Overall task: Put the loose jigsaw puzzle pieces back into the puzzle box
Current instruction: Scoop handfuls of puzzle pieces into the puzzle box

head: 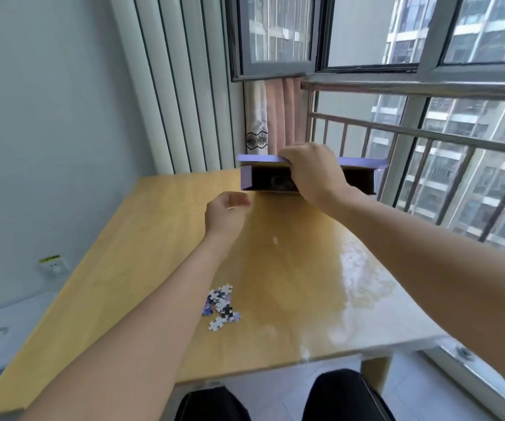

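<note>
- We see the puzzle box [309, 174] at the far edge of the wooden table [154, 238], lying so that its dark open side faces us; we judge that this lets pieces go straight in from the front.
- Our right hand [315, 171] grips the box over its lilac top, the fingers curled over the upper edge. It seems to steady the box, or hold the flap up, so the mouth is clear.
- Our left hand [226, 212] hovers just short of the opening, left of centre and off the tabletop. Its fingers are loosely curled toward the box. Whether they hold any pieces we cannot tell, since the palm faces away.
- The loose jigsaw puzzle pieces [222, 305] lie in a small heap on the near half of the table, well apart from the box and just beside our left forearm. So we judge that the job is not finished.
- Between heap and box the tabletop is bare and glossy, giving open room to carry or slide pieces forward.
- The box sits close to the far edge, with the curtain [272, 117] and window railing [397, 132] just behind, so a hard push could shove it off.
- The heap is some way in from the near edge, so there we see little risk of spills.
</note>
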A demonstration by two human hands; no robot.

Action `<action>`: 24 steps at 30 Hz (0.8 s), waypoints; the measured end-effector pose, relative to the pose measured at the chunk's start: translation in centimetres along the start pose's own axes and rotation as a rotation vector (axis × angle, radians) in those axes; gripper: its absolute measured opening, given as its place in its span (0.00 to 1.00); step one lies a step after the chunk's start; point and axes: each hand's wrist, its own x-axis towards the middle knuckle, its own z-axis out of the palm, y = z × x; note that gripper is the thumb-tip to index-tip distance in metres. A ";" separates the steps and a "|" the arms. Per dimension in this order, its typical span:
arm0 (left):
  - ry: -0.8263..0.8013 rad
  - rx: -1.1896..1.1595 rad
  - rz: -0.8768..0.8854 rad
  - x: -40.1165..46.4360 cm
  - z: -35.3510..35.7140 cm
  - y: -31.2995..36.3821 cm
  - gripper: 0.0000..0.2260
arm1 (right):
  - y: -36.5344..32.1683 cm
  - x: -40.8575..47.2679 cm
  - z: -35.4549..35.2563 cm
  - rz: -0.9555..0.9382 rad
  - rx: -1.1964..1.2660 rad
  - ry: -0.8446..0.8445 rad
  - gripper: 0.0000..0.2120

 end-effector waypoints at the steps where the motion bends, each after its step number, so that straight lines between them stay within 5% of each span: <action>1: 0.023 0.009 -0.001 0.1 -0.2 -0.3 0.04 | 0.5 0.1 -0.1 0.010 -0.007 0.034 0.12; 4: 0.103 0.040 0.060 0.8 -1.0 0.5 0.14 | 1.1 1.7 -2.0 -0.031 -0.014 0.147 0.13; 9: -0.035 -0.077 0.196 2.6 -0.2 4.2 0.25 | 0.8 4.5 -4.9 -0.095 -0.006 0.219 0.14; 14: -0.025 -0.013 0.326 3.0 0.9 5.5 0.19 | 1.2 5.0 -5.8 -0.136 -0.011 0.239 0.13; 24: -0.081 0.108 0.021 2.9 1.8 1.8 0.11 | 1.9 1.9 -1.1 -0.038 0.080 -0.054 0.15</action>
